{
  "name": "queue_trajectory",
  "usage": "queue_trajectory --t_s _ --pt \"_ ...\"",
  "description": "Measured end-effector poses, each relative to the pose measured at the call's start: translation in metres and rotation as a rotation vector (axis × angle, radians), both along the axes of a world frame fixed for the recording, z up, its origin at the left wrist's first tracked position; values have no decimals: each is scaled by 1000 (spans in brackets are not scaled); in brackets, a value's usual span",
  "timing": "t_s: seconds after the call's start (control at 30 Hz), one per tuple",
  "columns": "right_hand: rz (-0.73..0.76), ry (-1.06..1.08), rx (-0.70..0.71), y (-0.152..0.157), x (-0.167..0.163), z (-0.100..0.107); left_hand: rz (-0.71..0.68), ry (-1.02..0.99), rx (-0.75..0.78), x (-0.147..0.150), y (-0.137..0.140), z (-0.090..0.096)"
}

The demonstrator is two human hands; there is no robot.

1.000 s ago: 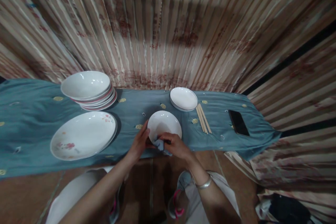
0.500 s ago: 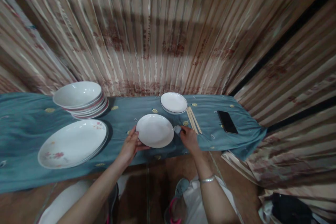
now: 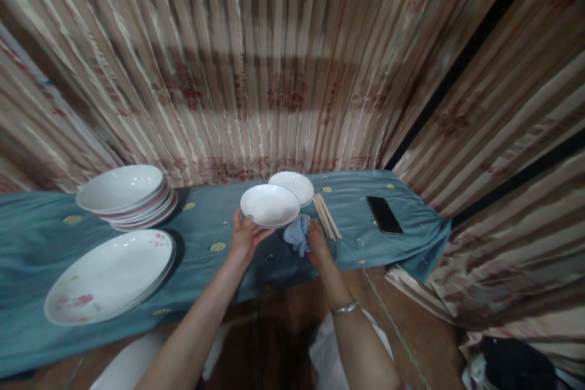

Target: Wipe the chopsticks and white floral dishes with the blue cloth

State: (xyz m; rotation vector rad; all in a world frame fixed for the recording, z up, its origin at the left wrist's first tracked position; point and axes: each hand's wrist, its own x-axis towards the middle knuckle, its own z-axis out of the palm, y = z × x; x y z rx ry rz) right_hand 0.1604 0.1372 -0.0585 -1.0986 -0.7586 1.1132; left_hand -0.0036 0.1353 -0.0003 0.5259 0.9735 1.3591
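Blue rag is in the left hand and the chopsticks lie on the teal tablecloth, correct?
Wrong side: the head view shows the blue rag in the right hand; the left hand holds a white dish. The chopsticks do lie on the teal tablecloth.

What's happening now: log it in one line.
left hand: holds white dish | right hand: holds blue cloth | nearby: chopsticks, phone

White shallow dish (image 3: 269, 205), dark-rimmed, hollow facing up; light-blue cloth (image 3: 297, 234), crumpled, just beside dish.

One head-worn view looks forward and down, from near, at the cloth-covered table (image 3: 198, 268) and curtain (image 3: 256, 85) behind.
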Motion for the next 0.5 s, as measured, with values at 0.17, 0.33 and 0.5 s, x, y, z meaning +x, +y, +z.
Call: queue_trajectory --t_s 0.17,0.33,0.5 --pt "11 104 2 11 8 3 -27 5 11 22 30 -3" --pt "-27 210 5 21 14 3 -62 67 -2 37 54 -10" --pt "-1 223 21 27 21 -3 -11 246 43 42 78 -28"
